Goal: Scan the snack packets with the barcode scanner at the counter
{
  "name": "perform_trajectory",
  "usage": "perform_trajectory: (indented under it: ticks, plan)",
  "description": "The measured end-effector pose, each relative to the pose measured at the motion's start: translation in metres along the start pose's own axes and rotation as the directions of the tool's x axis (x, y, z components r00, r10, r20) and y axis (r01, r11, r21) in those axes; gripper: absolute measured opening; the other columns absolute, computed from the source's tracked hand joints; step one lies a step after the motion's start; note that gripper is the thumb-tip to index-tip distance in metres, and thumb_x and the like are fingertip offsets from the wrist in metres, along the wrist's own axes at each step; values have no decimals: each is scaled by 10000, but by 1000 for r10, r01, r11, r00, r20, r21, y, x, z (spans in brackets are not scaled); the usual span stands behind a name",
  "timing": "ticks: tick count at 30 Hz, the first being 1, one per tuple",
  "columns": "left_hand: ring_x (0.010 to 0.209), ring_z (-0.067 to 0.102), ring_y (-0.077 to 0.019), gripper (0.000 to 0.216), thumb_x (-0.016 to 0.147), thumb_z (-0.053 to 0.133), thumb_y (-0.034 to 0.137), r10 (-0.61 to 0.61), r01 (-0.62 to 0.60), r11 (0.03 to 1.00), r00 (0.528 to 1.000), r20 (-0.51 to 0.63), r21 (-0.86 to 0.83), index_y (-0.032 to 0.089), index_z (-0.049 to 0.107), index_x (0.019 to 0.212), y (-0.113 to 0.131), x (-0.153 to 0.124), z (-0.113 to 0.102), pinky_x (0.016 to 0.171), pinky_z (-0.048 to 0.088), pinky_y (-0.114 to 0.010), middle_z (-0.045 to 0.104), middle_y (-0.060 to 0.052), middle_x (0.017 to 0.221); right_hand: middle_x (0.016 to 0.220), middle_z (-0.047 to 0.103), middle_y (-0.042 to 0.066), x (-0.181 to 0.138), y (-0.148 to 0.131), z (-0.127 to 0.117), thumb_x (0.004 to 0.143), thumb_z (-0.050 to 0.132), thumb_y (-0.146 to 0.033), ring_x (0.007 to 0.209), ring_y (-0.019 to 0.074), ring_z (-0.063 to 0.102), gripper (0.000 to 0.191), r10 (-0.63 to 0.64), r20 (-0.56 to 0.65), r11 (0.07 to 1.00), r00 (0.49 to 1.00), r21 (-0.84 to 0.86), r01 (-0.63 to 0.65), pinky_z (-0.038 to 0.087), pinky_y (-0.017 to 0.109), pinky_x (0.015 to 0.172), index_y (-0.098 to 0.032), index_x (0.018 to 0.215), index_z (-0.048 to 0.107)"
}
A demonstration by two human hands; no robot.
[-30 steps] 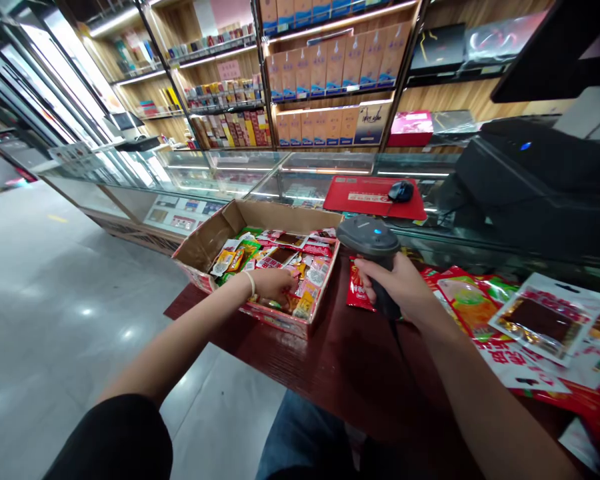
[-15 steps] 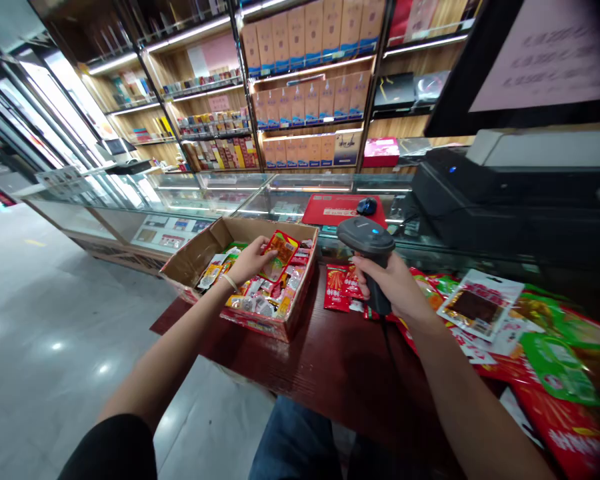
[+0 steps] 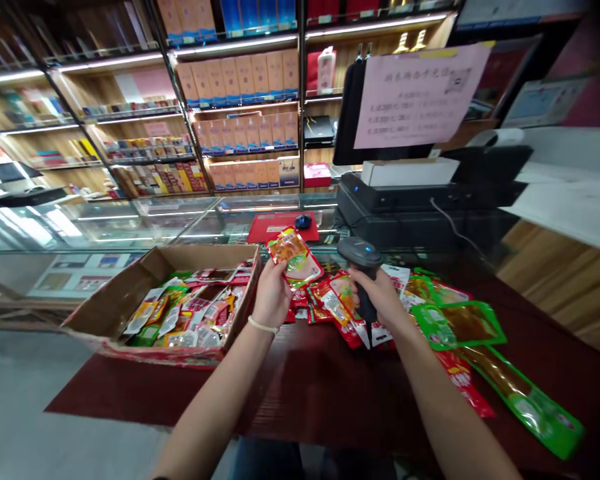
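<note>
The monitor's (image 3: 347, 113) pink sheet (image 3: 405, 110) bears blurred, illegible Chinese lettering. A square code (image 3: 459, 81) occupies its upper right corner.

free room over near table (image 3: 310, 393); box walls (image 3: 115, 300) left, packet pile (image 3: 460, 323) right.

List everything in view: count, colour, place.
held packet: 1, red-edged, left hand
scanner: 1, dark grey, right hand
carton: 1, brown inside, table's left
packets in carton: many, mixed
loose packets: many, red/white/green, table's middle and right
table: 1, dark red-brown, foreground
mouse pad: 1, red, on glass counter
mouse: 1, dark, on pad
monitor: 1, black, back right
printed sheet: 1, pink, on monitor
shelf boxes: many, tan-blue, back wall; other shelf goods too blurred to count
wristband: 1, pale, left wrist
left hand: 1, bare, holding packet
right hand: 1, bare, gripping scanner
</note>
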State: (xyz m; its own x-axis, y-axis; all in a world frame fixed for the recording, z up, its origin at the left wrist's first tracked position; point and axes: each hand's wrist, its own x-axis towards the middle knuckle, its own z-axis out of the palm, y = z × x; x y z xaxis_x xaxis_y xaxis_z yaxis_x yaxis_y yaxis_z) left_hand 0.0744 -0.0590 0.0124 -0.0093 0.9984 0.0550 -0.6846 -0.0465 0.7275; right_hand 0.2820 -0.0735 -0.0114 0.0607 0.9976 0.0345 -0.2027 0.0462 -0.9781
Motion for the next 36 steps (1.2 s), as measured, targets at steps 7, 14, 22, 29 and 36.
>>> perform_trajectory:
  ticks: [7, 14, 22, 29, 36]
  plan:
    - [1011, 705, -221, 467, 714, 822, 329, 62, -57, 994, 997, -46, 88, 179, 616, 1105, -98, 21, -58, 979, 502, -382, 738, -70, 1088, 500, 516, -76, -7, 23, -21, 735, 762, -489, 348, 96, 471, 382, 62, -82, 998, 995, -19, -64, 406, 214, 338, -226, 776, 488]
    - [1017, 702, -211, 490, 726, 809, 387, 99, -79, 982, 989, -113, 172, 186, 615, 1128, -116, 25, -95, 939, 523, -352, 724, -79, 1134, 500, 529, -100, -16, 37, -1, 754, 752, -475, 344, 109, 460, 389, 86, 33, 993, 996, -84, -83, 395, 218, 334, -258, 917, 473]
    - [954, 694, -179, 386, 763, 768, 385, 111, -85, 964, 989, -93, 253, 172, 624, 1052, -118, 23, -95, 902, 520, -318, 728, -63, 1078, 457, 520, -71, -28, 39, 17, 739, 762, -490, 340, 116, 464, 356, 178, 117, 956, 977, -256, -144, 384, 229, 337, -248, 773, 503]
    - [1018, 681, -197, 430, 770, 760, 403, 122, -96, 964, 988, -92, 247, 172, 629, 1109, -109, 23, -93, 934, 511, -320, 717, -76, 1139, 466, 507, -71, -26, 37, 12, 765, 733, -524, 345, 103, 462, 384, 136, 93, 973, 986, -198, -116, 376, 218, 353, -226, 727, 492]
    - [1091, 659, -195, 409, 818, 693, 383, 167, -140, 924, 985, -45, 357, 195, 628, 1175, -93, 19, -84, 948, 495, -303, 691, -65, 1216, 526, 521, -66, -22, 20, -9, 765, 757, -476, 382, 96, 465, 351, 27, 18, 999, 999, -33, -27, 391, 213, 372, -219, 754, 516]
